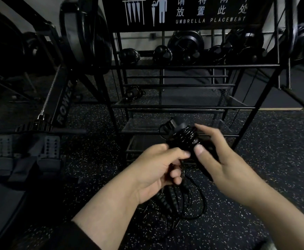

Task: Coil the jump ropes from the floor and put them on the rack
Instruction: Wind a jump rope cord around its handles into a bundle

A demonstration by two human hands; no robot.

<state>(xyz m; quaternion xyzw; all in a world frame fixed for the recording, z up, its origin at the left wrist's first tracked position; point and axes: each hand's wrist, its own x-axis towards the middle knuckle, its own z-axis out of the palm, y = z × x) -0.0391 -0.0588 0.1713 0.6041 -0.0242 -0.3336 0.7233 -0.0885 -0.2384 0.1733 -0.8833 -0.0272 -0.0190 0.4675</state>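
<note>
The head camera looks down at two bare hands in front of a black metal rack [192,106]. The left hand [158,170] has its fingers curled tight around the lower part of a black jump rope [182,137]. The right hand [219,157] holds the top of the same rope, with its thumb pressed on one side and its fingers bent around the far side. Between the two hands the rope is wound in tight rings around its handles. The bundle is up in the air, just in front of the rack's low shelves and not touching them.

More loose rope [187,201] hangs down from under the left hand. It lies in big loops on the speckled floor [274,159], near the person.

A small coiled rope [133,92] already sits at the left end of a middle shelf. The rest of that shelf is bare mesh. The top shelf holds a row of round black weights [163,54]. A sign [183,11] above them says "UMBRELLA PLACEMENT".

A rowing machine [57,105] stands close to the rack's left edge. The floor to the right of the hands is open.
</note>
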